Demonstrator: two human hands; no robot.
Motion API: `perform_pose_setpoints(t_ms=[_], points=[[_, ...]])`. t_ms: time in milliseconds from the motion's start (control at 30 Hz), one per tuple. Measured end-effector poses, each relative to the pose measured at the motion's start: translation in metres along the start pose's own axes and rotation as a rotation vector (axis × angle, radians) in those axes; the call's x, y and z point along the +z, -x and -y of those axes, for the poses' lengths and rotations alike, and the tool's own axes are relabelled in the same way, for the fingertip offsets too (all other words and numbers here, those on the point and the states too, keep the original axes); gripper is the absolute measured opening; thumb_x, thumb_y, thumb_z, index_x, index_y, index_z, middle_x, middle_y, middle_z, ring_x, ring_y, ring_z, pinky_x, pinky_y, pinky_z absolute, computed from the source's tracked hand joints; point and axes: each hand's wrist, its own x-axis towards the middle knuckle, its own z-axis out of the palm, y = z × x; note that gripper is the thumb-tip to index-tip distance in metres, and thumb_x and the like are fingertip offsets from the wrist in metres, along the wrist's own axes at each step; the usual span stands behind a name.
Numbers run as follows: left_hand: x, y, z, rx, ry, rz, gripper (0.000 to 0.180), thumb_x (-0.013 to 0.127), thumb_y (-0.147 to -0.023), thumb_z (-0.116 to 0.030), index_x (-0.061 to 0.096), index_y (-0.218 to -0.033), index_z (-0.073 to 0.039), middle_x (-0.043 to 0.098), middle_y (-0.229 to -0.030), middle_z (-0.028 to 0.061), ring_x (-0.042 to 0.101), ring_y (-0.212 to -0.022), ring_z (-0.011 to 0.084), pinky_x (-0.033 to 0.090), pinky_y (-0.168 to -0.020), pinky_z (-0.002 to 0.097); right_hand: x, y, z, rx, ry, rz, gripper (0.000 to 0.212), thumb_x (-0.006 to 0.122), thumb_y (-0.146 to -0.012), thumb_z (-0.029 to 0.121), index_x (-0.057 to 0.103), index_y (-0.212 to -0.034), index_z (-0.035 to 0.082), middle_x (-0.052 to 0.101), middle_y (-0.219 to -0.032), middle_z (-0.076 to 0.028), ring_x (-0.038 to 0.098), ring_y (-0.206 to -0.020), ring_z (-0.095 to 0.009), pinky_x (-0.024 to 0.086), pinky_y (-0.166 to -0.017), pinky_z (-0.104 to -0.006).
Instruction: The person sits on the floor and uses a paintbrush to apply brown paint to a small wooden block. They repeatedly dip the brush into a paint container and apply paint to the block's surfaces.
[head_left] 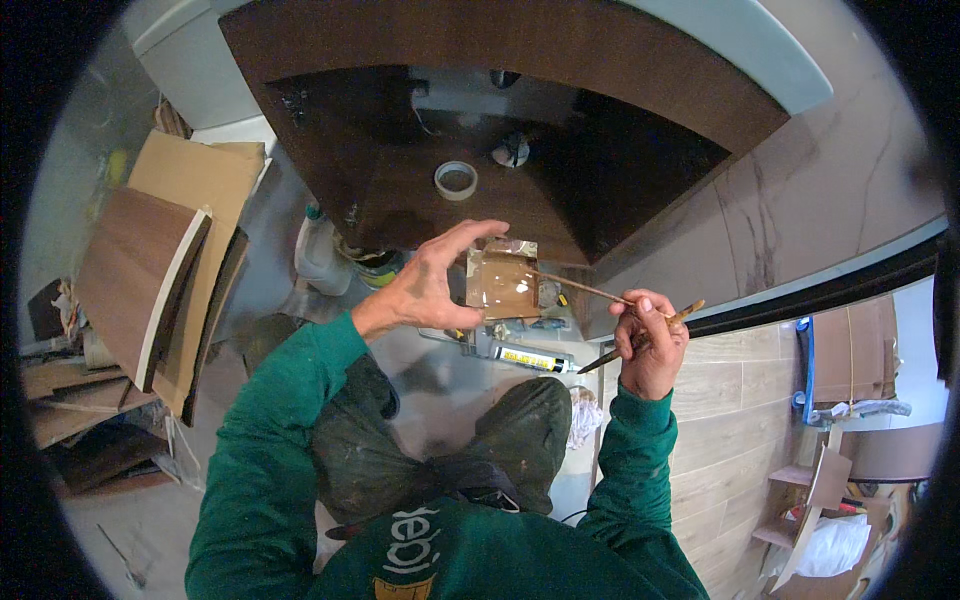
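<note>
My left hand [432,283] holds a small square brown piece [503,283], glossy on its face, between thumb and fingers in front of a dark wooden cabinet [400,190]. My right hand [651,343] grips a thin wooden stick [575,287] whose tip reaches the piece's right edge. The same hand also holds a second stick-like tool [607,356] that points down and left. I crouch, and my knees in dark trousers show below my hands.
A roll of tape [455,179] lies on the cabinet's shelf near a pipe fitting [511,152]. A sealant cartridge [530,357] lies on the floor. A white jug [318,255] stands left of the cabinet. Wooden boards [150,270] lean at left, more offcuts [830,480] at right.
</note>
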Motion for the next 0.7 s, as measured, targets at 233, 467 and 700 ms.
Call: perform_pose_setpoints(t_ms=[233, 467, 700], points=[[-0.001, 0.001, 0.002, -0.06, 0.211, -0.002, 0.097, 0.079, -0.054, -0.006, 0.037, -0.141, 0.003, 0.046, -0.138, 0.0135, 0.045, -0.13, 0.023, 0.032, -0.112, 0.0357, -0.019, -0.001, -0.005, 0.015, -0.013, 0.035, 0.017, 0.059, -0.089, 0.011, 0.064, -0.095, -0.004, 0.068, -0.079, -0.018, 0.04, -0.042, -0.008, 0.029, -0.039, -0.0215], [-0.002, -0.001, 0.003, -0.076, 0.17, 0.014, 0.099, 0.078, -0.053, -0.008, 0.037, -0.141, 0.004, 0.046, -0.139, 0.0146, 0.044, -0.131, 0.0239, 0.031, -0.113, 0.0358, -0.028, -0.001, -0.004, 0.014, 0.014, 0.024, 0.018, 0.059, -0.089, 0.011, 0.064, -0.095, -0.005, 0.068, -0.079, -0.019, 0.04, -0.042, -0.009, 0.03, -0.039, -0.0216], [0.001, -0.004, 0.005, -0.063, 0.188, 0.024, 0.099, 0.077, -0.052, -0.009, 0.036, -0.142, 0.004, 0.047, -0.138, 0.0146, 0.045, -0.13, 0.024, 0.032, -0.112, 0.0354, -0.024, 0.001, -0.006, 0.047, -0.081, -0.008, 0.02, 0.061, -0.091, 0.016, 0.065, -0.094, -0.003, 0.069, -0.078, -0.017, 0.039, -0.041, -0.008, 0.029, -0.038, -0.0207]])
